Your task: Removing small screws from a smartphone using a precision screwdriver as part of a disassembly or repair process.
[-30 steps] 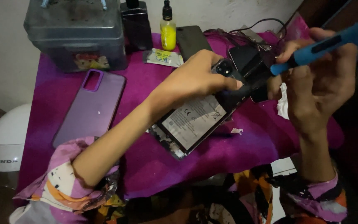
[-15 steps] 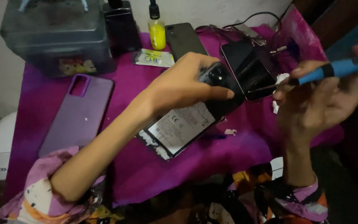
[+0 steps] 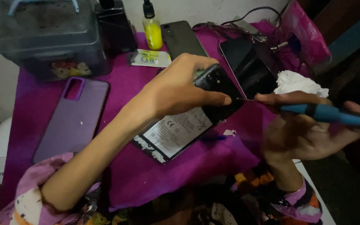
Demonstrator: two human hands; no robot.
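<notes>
An opened phone [image 3: 184, 129] with its back removed lies on the magenta cloth [image 3: 134, 83], its white-labelled battery showing. My left hand [image 3: 180, 89] presses down on the phone's dark upper end near the camera. My right hand [image 3: 309, 129] grips a blue screwdriver [image 3: 334, 116] held almost level, its thin tip touching the phone's upper right edge beside my left fingertips.
A purple phone case [image 3: 73, 118] lies at the left. Behind stand a grey plastic box [image 3: 46, 37], a black box [image 3: 115, 27] and a yellow dropper bottle [image 3: 152, 29]. Two dark phones [image 3: 182, 37] [image 3: 251, 66], a small sachet [image 3: 148, 58], cables and crumpled white tissue [image 3: 296, 83] lie further back and right.
My right hand has dropped and tipped the blue screwdriver from slanted upward to nearly level, bringing its tip to the phone's edge. My left hand stays on the phone.
</notes>
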